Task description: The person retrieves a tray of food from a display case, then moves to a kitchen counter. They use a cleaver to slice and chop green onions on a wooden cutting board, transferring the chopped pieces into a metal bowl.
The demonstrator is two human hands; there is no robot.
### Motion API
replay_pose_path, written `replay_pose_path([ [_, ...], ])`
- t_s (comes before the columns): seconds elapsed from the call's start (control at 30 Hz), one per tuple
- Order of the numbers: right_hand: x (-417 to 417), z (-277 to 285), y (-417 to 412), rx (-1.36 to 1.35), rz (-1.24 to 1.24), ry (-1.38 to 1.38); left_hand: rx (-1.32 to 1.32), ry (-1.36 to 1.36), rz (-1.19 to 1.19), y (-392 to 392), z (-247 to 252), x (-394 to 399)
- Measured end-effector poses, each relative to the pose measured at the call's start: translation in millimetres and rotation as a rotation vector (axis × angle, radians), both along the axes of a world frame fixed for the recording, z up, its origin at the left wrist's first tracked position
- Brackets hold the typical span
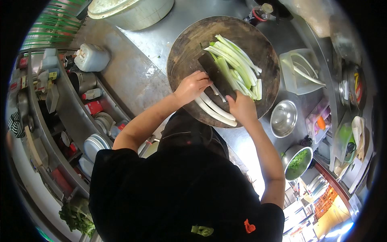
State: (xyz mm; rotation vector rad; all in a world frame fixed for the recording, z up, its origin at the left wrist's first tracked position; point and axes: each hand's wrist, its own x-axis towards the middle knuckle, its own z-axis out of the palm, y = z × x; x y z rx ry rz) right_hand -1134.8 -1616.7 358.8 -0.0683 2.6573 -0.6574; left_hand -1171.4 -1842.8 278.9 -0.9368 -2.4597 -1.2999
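My right hand (pixel 242 108) grips the handle of a dark-bladed cleaver (pixel 218 72), its blade lying across the middle of a round wooden chopping board (pixel 187 45). Left of the blade, my left hand (pixel 195 86) has its fingertips on a short, thin piece of scallion or leek stalk (pixel 218 92). Two whole white stalks (pixel 213 110) lie side by side at the board's near edge, below my left hand. Beyond the cleaver is a pile of split pale green and white stalks (pixel 235 62). The cleaver's handle is mostly hidden by my right hand.
Right of the board stand a clear plastic container (pixel 299 81) with white stalks, a steel bowl (pixel 283 118) and a bowl of chopped greens (pixel 297 163). A dark bottle (pixel 257 15) and a large lidded pot (pixel 133 15) stand behind. A white jug (pixel 92 57) is at left.
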Motion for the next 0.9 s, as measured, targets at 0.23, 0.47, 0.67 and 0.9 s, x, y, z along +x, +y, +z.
replay_pose_path([
  [0.23,5.2,30.8,-2.1,0.066,0.059,-0.066,-0.027,-0.042,0.044,-3.9,-1.3,9.2],
  [0.47,2.1,8.2,-17.3,0.1,0.047,-0.05,0.025,-0.066,0.05,-1.4,-1.6,10.1],
  [0.67,1.2,17.8,-1.8,-0.04,0.025,-0.024,0.042,-0.067,0.102,-3.7,-4.0,15.2],
  [0.9,-6.9,6.0,-21.0,0.012,0.032,-0.098,0.018,-0.099,0.145,-3.8,-5.4,15.3],
])
